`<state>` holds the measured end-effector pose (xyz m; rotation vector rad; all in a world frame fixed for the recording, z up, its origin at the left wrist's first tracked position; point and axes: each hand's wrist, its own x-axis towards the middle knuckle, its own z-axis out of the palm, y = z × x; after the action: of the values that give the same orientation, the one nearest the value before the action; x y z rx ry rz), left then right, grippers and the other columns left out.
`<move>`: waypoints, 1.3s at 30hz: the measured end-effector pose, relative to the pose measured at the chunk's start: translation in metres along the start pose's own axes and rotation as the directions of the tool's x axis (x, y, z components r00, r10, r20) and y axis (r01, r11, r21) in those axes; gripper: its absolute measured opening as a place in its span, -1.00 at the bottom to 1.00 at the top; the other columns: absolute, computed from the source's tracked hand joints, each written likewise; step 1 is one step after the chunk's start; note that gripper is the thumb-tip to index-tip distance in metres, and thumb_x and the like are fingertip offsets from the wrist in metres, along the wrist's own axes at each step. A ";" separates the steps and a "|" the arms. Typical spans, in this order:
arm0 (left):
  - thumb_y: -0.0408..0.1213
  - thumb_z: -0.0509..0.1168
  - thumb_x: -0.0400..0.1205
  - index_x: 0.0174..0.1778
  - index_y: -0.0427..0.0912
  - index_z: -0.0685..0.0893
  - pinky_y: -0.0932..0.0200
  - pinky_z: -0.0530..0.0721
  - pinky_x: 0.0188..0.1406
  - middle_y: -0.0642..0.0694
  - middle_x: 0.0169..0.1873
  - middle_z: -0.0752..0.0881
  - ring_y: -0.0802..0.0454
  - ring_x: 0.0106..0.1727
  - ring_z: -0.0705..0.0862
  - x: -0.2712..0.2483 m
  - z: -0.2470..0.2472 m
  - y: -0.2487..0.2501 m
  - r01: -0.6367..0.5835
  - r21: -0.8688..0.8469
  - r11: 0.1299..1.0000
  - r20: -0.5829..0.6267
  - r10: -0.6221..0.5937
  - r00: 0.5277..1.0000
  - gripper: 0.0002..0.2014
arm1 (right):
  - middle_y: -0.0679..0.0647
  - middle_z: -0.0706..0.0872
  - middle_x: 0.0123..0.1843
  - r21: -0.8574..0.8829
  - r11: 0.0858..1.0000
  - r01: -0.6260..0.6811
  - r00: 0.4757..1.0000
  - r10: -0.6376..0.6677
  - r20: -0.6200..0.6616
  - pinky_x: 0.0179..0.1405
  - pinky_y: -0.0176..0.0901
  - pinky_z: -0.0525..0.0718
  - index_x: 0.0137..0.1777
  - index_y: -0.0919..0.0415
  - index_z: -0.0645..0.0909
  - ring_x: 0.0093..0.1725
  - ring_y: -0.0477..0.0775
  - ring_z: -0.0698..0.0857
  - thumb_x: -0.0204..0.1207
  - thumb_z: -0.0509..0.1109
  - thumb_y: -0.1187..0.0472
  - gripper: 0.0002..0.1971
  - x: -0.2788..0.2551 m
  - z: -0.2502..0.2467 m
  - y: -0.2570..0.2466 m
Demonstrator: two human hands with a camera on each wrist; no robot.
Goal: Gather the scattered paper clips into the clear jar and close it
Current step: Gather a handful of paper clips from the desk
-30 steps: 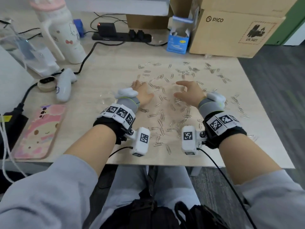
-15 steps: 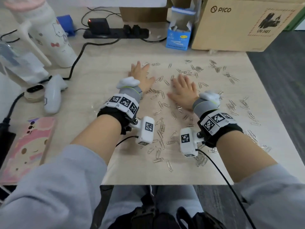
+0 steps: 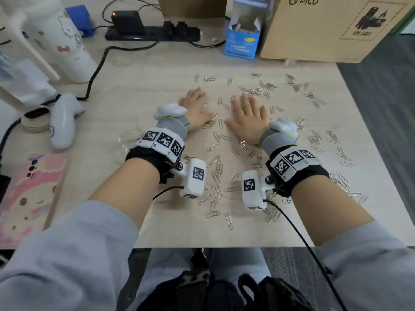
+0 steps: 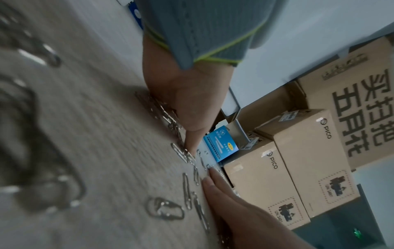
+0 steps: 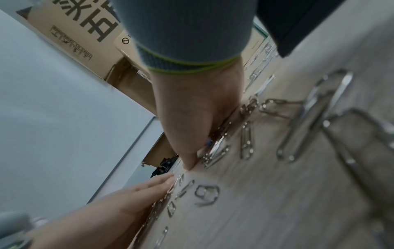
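Lying flat, fingers straight, left hand (image 3: 196,108) and right hand (image 3: 248,118) press the pale woodgrain tabletop (image 3: 143,86), grasping nothing. Thin silver wire paper clips (image 3: 216,169) lie between, beside and behind both palms. Blue cardboard clip box (image 3: 243,33), top open, stands beyond the fingertips.

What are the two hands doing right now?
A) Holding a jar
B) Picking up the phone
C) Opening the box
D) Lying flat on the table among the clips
D: the left hand and right hand both lie palm-down with fingers spread on the table, with clips scattered around them.
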<state>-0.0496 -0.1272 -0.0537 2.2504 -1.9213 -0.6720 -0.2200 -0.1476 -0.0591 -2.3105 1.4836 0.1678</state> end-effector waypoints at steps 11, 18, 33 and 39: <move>-0.04 0.24 0.59 0.50 -0.23 0.37 0.14 0.20 0.52 -0.25 0.56 0.33 -0.13 0.61 0.26 -0.082 0.007 0.008 -0.139 -0.146 0.979 0.093 0.154 0.984 -0.42 | 0.16 0.15 0.67 0.242 0.970 0.024 0.995 0.001 -0.101 0.64 0.11 -0.01 0.60 0.26 0.24 0.66 0.17 0.10 0.68 0.11 0.19 -0.51 -0.046 -0.017 -0.014; 0.01 0.17 0.64 0.61 -0.19 0.06 -0.09 -0.03 0.64 -0.27 0.65 -0.04 -0.20 0.67 -0.08 -0.110 0.014 -0.011 0.000 -0.033 0.999 -0.059 -0.002 0.998 -0.31 | 0.13 0.13 0.69 0.313 0.948 0.063 0.994 -0.030 -0.108 0.58 0.05 0.24 0.62 0.20 0.26 0.64 0.16 0.21 0.65 0.19 0.19 -0.47 -0.078 -0.007 -0.017; 0.09 0.36 0.48 0.62 -0.16 -0.02 -0.11 -0.12 0.67 -0.20 0.66 -0.10 -0.15 0.67 -0.19 -0.138 0.040 0.019 -0.159 -0.133 0.978 -0.034 0.156 0.987 -0.07 | 0.06 0.16 0.69 0.370 0.927 0.067 0.995 -0.033 -0.097 0.51 -0.16 0.26 0.54 0.18 0.41 0.59 0.10 0.32 0.63 0.23 0.21 -0.54 -0.120 0.017 -0.002; 0.11 0.23 0.57 0.61 -0.07 0.08 -0.22 -0.09 0.63 -0.18 0.66 -0.03 -0.18 0.68 -0.14 -0.112 0.033 0.027 -0.091 -0.038 0.995 -0.069 0.088 0.994 -0.25 | -0.09 0.20 0.67 0.641 0.764 0.076 0.994 -0.007 -0.110 0.59 -0.21 0.22 0.50 0.18 0.47 0.61 -0.06 0.26 0.62 0.26 0.24 -0.56 -0.118 0.026 0.009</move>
<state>-0.0983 -0.0182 -0.0441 2.1207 -1.9451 -0.6100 -0.2758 -0.0409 -0.0497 -1.7914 1.2633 -0.4258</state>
